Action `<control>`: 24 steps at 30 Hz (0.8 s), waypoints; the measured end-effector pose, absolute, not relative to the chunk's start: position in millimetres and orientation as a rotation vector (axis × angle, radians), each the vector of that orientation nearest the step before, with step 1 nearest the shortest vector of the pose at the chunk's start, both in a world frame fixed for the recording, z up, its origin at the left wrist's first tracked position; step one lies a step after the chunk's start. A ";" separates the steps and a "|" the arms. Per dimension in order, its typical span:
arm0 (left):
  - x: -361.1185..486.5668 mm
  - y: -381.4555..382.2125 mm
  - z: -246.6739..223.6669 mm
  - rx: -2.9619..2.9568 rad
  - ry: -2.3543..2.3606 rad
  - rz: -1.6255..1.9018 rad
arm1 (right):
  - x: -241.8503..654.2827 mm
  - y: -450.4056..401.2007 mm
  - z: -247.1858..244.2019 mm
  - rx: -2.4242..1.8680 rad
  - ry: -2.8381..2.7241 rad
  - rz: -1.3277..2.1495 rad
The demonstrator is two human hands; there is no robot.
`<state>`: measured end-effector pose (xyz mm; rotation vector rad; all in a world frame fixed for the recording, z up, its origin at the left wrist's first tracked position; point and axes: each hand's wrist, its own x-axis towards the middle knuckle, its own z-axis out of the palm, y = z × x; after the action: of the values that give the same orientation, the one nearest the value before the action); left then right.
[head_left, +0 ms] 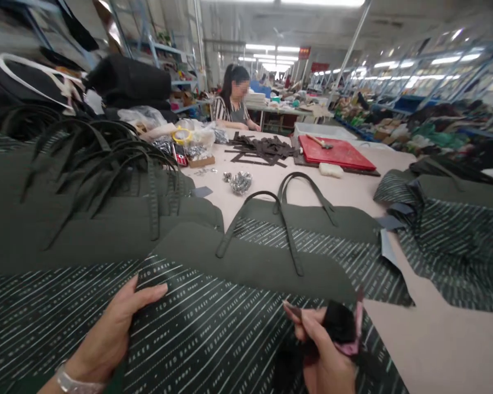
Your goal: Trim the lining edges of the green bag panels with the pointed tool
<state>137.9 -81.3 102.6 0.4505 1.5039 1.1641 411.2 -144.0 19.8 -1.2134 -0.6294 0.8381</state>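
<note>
A dark green bag panel [213, 317] with slanted white lettering lies in front of me. It has a plain green upper band and a thin looped handle [266, 202]. My left hand [110, 323] grips its left edge, thumb on top and the other fingers hidden beneath. Over the panel's right half, my right hand [324, 345] is closed in a pinch. A small dark tip shows at its fingertips, too blurred to name. Black cloth with a pink edge [348, 334] is bunched about this hand. Another such bag panel [344, 224] lies just behind.
Stacked green panels with handles [148, 219] fill the left. More printed pieces [459, 235] lie at right. Farther back are dark strips [262, 148], a bag of metal parts [241, 183], and a hammer [320, 142] on a red board [340, 156]. A person [233, 104] sits across the table.
</note>
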 end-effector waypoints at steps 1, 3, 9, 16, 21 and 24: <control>145.4 -83.7 99.3 0.360 1.498 1.171 | 411.1 -145.0 13.3 -1.264 -0.625 0.843; 160.8 -88.0 92.6 0.203 1.425 1.142 | 412.4 -144.0 2.2 -1.366 -0.664 0.836; 215.2 -91.8 76.9 -0.003 1.174 1.094 | 420.9 -143.6 -7.3 -1.511 -0.910 0.734; 256.4 -69.4 61.8 -0.009 1.233 0.954 | 416.4 -142.1 1.7 -1.462 -0.949 0.793; 254.1 -70.8 54.0 0.040 1.313 0.911 | 410.5 -133.6 6.5 -1.495 -0.906 0.713; 253.0 -74.6 55.7 0.026 1.272 0.897 | 408.6 -124.4 12.8 -1.495 -0.970 0.671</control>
<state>253.0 -74.6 55.7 0.0264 1.2721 0.8970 408.6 -124.4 12.8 -1.4952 -0.9699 0.6709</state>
